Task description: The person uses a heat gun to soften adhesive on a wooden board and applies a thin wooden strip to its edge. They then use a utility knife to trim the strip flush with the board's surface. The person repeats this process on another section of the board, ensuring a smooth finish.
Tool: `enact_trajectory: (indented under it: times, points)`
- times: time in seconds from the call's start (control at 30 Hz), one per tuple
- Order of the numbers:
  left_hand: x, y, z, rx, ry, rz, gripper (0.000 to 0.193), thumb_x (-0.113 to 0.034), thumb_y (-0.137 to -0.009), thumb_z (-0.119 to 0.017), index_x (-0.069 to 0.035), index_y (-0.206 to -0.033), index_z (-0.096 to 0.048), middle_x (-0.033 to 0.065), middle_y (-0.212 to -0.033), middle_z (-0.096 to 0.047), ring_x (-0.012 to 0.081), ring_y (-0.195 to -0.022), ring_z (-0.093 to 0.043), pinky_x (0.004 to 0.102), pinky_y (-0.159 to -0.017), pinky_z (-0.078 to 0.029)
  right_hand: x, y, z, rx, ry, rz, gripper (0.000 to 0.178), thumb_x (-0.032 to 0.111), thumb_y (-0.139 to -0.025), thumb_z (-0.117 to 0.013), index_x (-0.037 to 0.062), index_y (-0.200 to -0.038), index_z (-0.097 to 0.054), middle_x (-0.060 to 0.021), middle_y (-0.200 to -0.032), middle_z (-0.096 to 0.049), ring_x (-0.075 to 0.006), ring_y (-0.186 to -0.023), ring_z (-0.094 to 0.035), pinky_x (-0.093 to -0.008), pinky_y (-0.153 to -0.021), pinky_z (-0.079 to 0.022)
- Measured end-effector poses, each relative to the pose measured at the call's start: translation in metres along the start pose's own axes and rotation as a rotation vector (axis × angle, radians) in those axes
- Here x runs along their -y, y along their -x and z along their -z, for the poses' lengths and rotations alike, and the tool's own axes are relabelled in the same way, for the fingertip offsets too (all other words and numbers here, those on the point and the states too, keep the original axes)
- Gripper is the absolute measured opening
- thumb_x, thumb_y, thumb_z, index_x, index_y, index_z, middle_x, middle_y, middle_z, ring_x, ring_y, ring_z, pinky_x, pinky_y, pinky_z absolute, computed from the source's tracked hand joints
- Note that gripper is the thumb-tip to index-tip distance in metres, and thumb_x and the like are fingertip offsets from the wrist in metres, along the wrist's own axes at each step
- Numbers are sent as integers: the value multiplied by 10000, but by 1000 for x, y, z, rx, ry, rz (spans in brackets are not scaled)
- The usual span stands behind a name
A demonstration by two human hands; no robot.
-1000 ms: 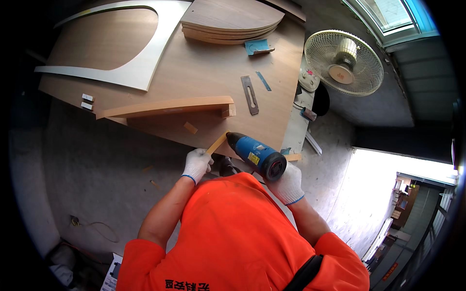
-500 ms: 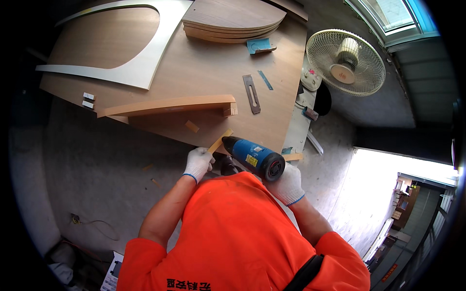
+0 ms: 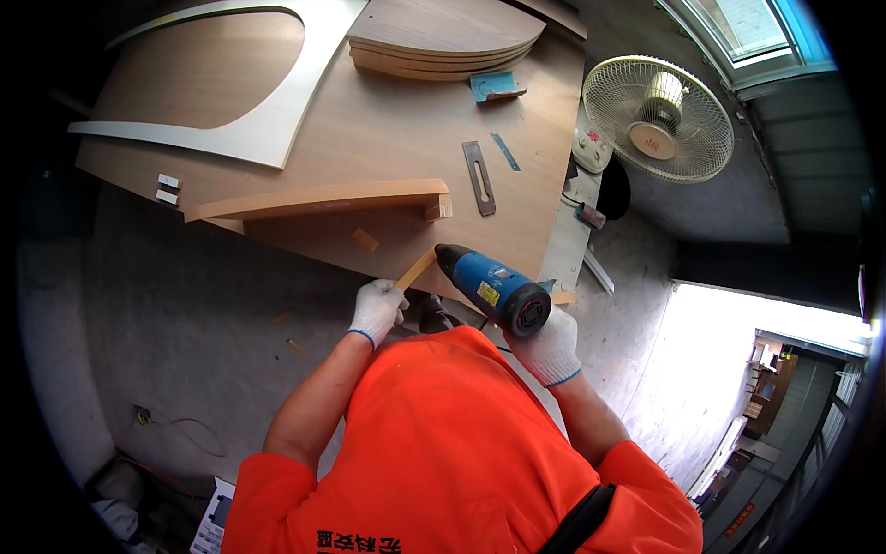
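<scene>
In a white knit glove, my left hand (image 3: pixel 377 307) pinches one end of a narrow tan strip of wood edging (image 3: pixel 417 270) by the table's near edge. My right hand (image 3: pixel 546 347), gloved too, is closed round the handle of a blue heat gun (image 3: pixel 490 284); the gun's body hides most of the fingers. Its black nozzle points left and lies right at the strip's far end; whether they touch I cannot tell. Just beyond stands a curved wooden piece (image 3: pixel 323 197) on its edge, with a small tan offcut (image 3: pixel 365 239) lying near it.
The wooden table (image 3: pixel 388 120) bears a white cut-out panel (image 3: pixel 221 145), stacked curved boards (image 3: pixel 443 32), a slotted metal plate (image 3: pixel 479 178), a thin blue strip (image 3: pixel 505 151) and two small white blocks (image 3: pixel 167 189). A caged fan (image 3: pixel 657 120) stands beyond the right edge.
The heat gun and my right hand have shifted slightly right and up, so the nozzle sits nearer the strip's tip. My left hand has hardly moved.
</scene>
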State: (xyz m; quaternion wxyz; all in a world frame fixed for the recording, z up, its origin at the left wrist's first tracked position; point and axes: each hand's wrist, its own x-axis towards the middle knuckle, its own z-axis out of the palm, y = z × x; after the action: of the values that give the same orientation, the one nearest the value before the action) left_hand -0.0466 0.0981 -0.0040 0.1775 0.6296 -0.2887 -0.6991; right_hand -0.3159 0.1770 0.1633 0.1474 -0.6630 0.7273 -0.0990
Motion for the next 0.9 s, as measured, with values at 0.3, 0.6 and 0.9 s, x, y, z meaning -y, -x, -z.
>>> enact_trajectory:
  times: [0.3,0.6,0.9]
  points:
    - [4,-3,1,12,-2,3,225,-80,-937,-594,83,-1036,-713,131,-760,-718,178,-499,-604,345,-500,-487,6,3,3,107,-63,61,243,224,-855,-822,85,-1045,-763,-146,-927,-768,-357,-823,-769,-436,-695,-612]
    - [1,-2,2,19,-9,9,225,-94,-933,-599,70,-1022,-725,127,-761,-717,174,-501,-604,340,-488,-471,9,-2,9,63,-85,48,246,222,-838,-841,73,-1016,-759,-149,-908,-771,-356,-813,-773,-435,-685,-616]
    - [1,-1,2,13,-20,1,195,-104,-931,-603,56,-917,-713,120,-733,-697,178,-497,-597,342,-490,-459,2,-6,7,17,2,19,231,204,-783,-860,108,-970,-765,-120,-881,-776,-337,-789,-777,-429,-669,-624]
